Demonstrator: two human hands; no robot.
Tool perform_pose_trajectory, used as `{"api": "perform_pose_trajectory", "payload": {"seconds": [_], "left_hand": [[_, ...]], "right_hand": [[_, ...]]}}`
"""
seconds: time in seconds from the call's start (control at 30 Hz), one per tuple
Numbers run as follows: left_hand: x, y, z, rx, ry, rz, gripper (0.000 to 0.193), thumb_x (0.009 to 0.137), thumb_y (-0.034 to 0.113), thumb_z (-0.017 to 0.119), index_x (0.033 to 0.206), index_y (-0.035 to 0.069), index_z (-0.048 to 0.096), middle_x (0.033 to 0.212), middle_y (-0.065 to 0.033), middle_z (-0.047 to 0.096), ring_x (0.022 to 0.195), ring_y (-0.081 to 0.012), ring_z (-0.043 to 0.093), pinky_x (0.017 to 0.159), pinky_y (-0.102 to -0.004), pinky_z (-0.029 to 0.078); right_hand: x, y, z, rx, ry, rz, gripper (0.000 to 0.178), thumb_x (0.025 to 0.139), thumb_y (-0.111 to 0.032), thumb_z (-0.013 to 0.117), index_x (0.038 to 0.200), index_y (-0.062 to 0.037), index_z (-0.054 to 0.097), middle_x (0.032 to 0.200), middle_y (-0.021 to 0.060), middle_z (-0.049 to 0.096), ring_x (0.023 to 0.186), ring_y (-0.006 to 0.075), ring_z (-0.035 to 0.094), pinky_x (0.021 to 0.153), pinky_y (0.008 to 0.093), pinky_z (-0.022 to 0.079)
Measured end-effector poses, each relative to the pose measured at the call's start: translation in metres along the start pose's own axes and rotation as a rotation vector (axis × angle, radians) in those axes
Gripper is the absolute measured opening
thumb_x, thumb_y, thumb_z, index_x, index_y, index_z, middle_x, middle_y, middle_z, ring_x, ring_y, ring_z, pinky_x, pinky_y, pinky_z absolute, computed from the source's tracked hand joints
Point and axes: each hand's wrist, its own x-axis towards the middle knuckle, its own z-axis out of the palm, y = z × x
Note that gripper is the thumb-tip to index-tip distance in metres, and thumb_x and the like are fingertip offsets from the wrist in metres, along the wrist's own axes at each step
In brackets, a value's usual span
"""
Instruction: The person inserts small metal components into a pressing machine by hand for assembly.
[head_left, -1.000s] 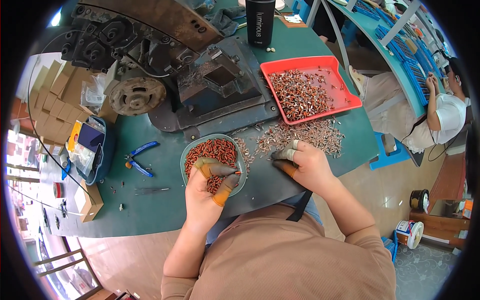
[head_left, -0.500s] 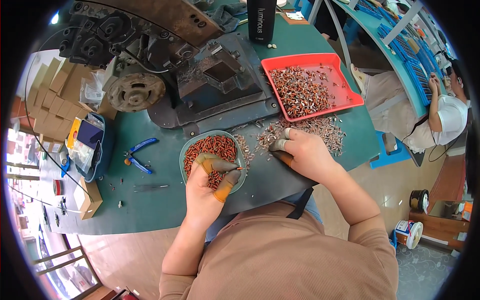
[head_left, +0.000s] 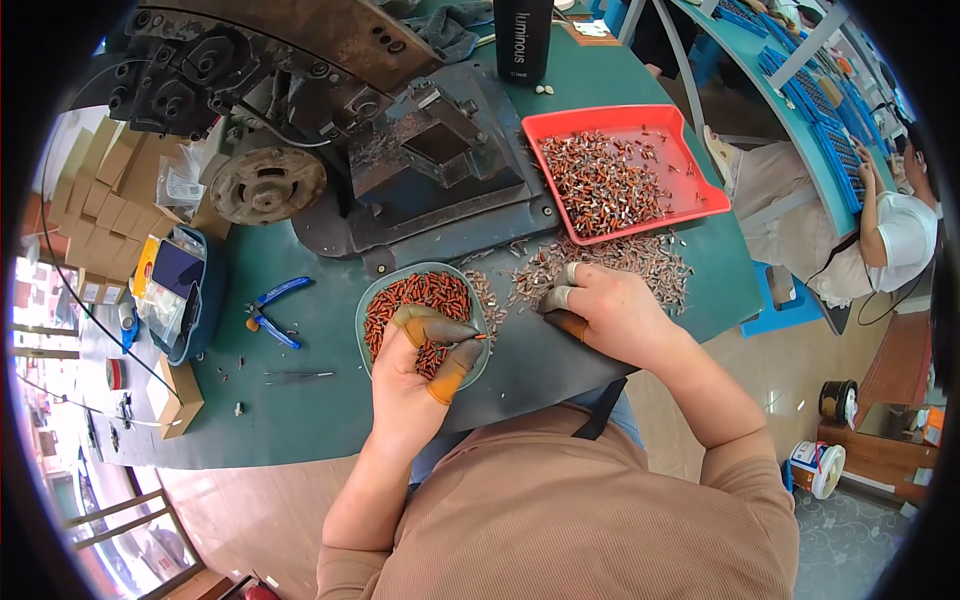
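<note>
Between the thumb and forefinger of my left hand (head_left: 418, 362) is a small orange-red cylindrical part (head_left: 481, 337), its tip poking out to the right. Fabric finger covers, grey and yellow, wrap those fingers. Beneath them stands a pale green bowl (head_left: 361, 325) full of similar orange-red parts (head_left: 425, 290). My right hand (head_left: 612, 312), also in finger covers, is closed at the near edge of a heap of small pale, pinkish parts (head_left: 655, 268) on the table. Whatever its fingertips pinch is hidden.
A red tray (head_left: 697, 185) of mixed small parts sits behind the heap. A dark, greasy machine (head_left: 430, 190) fills the back. Blue-handled pliers (head_left: 282, 292), tweezers (head_left: 298, 374) and a blue bin (head_left: 205, 310) lie leftward. A black bottle (head_left: 522, 45) stands behind; another person (head_left: 895, 240) sits far right.
The view has shifted very slightly. Both hands keep nearly the same place and grip, and the orange-red part stays in my left fingers.
</note>
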Motion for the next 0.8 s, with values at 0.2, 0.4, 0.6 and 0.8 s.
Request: {"api": "perform_pose_trajectory", "payload": {"seconds": [0.2, 0.4, 0.6, 0.8], "left_hand": [[0.002, -0.0008, 0.0014, 0.009, 0.009, 0.021, 0.019, 0.075, -0.003, 0.074, 0.09, 0.006, 0.066, 0.092, -0.0041, 0.061, 0.088, -0.0174, 0.058, 0.081, -0.028, 0.046], [0.0027, -0.008, 0.0016, 0.046, 0.027, 0.057, 0.02, 0.074, -0.003, 0.074, 0.09, 0.006, 0.066, 0.092, -0.0044, 0.06, 0.088, -0.0179, 0.057, 0.081, -0.0284, 0.045], [0.0016, -0.0078, 0.0012, 0.034, 0.037, 0.044, 0.019, 0.074, -0.003, 0.073, 0.089, 0.006, 0.066, 0.091, -0.004, 0.061, 0.089, -0.0183, 0.056, 0.082, -0.0288, 0.044], [0.0017, -0.0066, 0.0002, 0.035, 0.022, 0.037, 0.019, 0.074, -0.003, 0.074, 0.09, 0.006, 0.066, 0.092, -0.0042, 0.061, 0.089, -0.0177, 0.057, 0.082, -0.0285, 0.045]], "right_hand": [[0.0039, 0.0015, -0.0029, -0.02, -0.006, 0.014, 0.015, 0.071, -0.013, 0.074, 0.083, -0.0105, 0.065, 0.083, 0.0073, 0.055, 0.078, 0.0273, 0.06, 0.065, 0.0399, 0.051], [0.0072, 0.0065, 0.0018, -0.009, 0.017, -0.092, 0.014, 0.072, -0.014, 0.073, 0.08, -0.009, 0.063, 0.083, 0.0075, 0.056, 0.078, 0.0281, 0.06, 0.065, 0.0403, 0.051], [0.0067, 0.0015, -0.0051, 0.003, -0.041, -0.042, 0.015, 0.072, -0.014, 0.073, 0.082, -0.0091, 0.063, 0.081, 0.0077, 0.056, 0.077, 0.0283, 0.061, 0.065, 0.0401, 0.051], [0.0045, 0.0051, -0.0044, 0.03, -0.057, 0.025, 0.015, 0.072, -0.013, 0.073, 0.085, -0.0099, 0.066, 0.081, 0.008, 0.056, 0.075, 0.0283, 0.061, 0.063, 0.0405, 0.051]]}}
